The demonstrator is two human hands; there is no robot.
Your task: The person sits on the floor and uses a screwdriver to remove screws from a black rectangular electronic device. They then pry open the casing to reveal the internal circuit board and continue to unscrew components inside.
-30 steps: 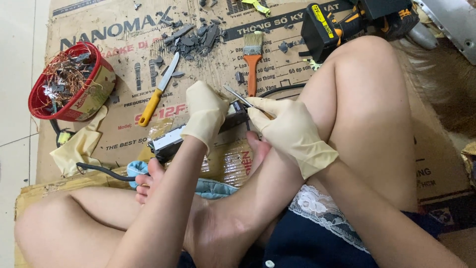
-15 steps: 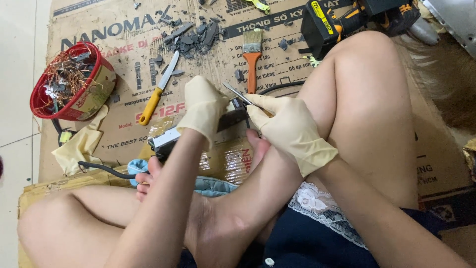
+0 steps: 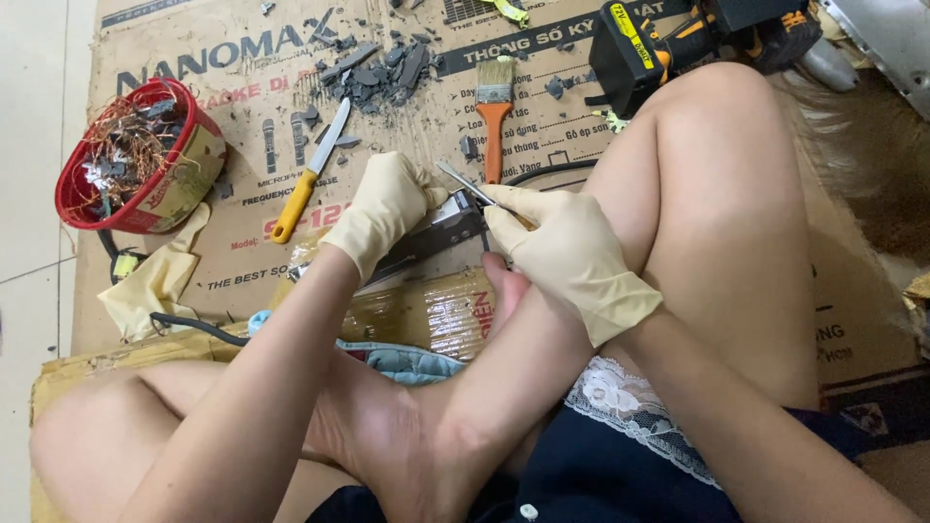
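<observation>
I sit cross-legged on flattened cardboard (image 3: 252, 271), both hands in cream rubber gloves. My left hand (image 3: 386, 205) grips a dark, flat metal device (image 3: 431, 237) that lies on the cardboard in front of my feet. My right hand (image 3: 567, 252) is closed on a thin metal tool (image 3: 467, 184) like tweezers or a small screwdriver. Its tip points up and left over the device's top edge, close to my left thumb. Most of the device is hidden under my hands.
A red basket (image 3: 136, 155) of copper wire scraps stands at far left. A yellow-handled knife (image 3: 308, 172), an orange-handled paintbrush (image 3: 494, 111) and dark broken pieces (image 3: 373, 73) lie beyond my hands. A black-and-yellow power tool (image 3: 659, 44) sits at top right, a spare glove (image 3: 150, 281) at left.
Almost nothing differs. Both hands stay on the device and the tool; the thin tool's tip has shifted only slightly over the device.
</observation>
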